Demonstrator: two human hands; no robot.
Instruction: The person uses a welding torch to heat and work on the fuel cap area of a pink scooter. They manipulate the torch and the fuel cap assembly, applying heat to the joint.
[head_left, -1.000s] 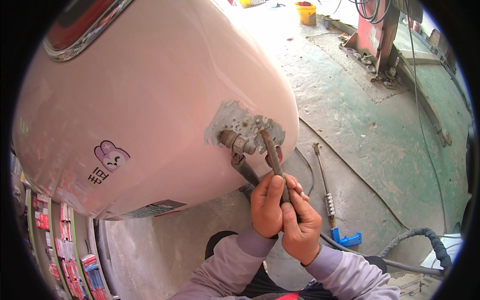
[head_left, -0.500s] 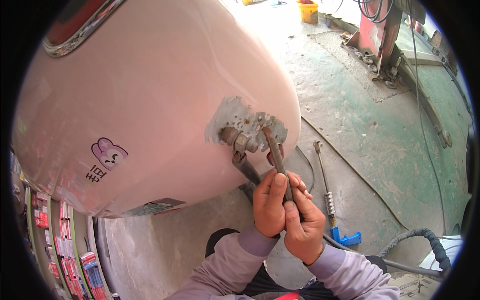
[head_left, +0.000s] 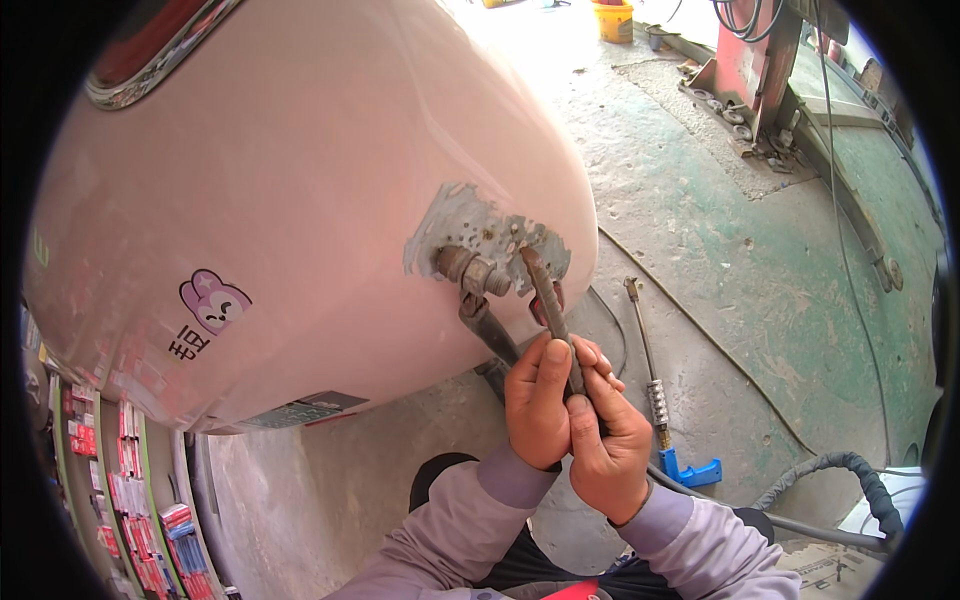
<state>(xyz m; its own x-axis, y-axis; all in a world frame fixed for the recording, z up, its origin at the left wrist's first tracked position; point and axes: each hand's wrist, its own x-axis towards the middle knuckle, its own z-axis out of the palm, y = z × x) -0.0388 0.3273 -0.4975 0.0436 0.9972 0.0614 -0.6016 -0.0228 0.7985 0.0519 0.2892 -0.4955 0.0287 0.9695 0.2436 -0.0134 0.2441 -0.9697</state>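
A pink vehicle panel (head_left: 300, 170) with a cartoon sticker has a scraped grey patch (head_left: 450, 215) pitted with small holes. A cylindrical metal fitting (head_left: 472, 268) sits against the patch, joined to a dark handle or thick cable (head_left: 485, 330). A worn, dull metal rod (head_left: 548, 295) slants from my fingers up to the patch, its tip on the right part of it. My left hand (head_left: 536, 408) is closed on the rod, thumb along it. Just below and to the right, my right hand (head_left: 610, 450) also grips the rod, fingertips near those of the left.
A long tool (head_left: 692, 470) with blue handle lies right on the floor, near hoses (head_left: 810, 470) and cables. A yellow bucket (head_left: 612, 22) and a red lift post (head_left: 740, 65) stand behind. A rack of packages (head_left: 130, 480) is at lower left, a cardboard sheet (head_left: 830, 570) lower right.
The patch, the fitting and the rod's tip appear slightly higher in the picture, as do my hands. My grip on the rod looks the same.
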